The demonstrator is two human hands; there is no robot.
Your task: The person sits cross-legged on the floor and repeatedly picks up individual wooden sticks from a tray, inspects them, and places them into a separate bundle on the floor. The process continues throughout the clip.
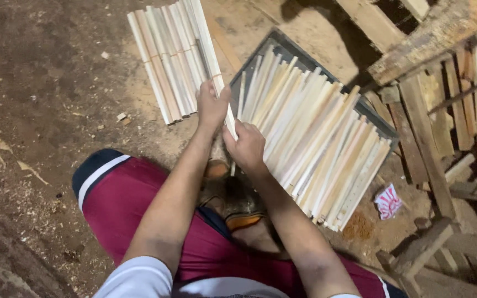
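Hands, left (212, 106) and right (245, 146), close fingers around one pale stick (215, 72); tray (282, 41) beside.

Pale wooden slat (216, 72), seemingly hand-held

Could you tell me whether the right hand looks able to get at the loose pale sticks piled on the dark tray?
Probably yes. The right hand already rests at the near edge of the loose sticks on the dark tray, with nothing lying over them. The left hand grips a stick beside it, not across the pile.
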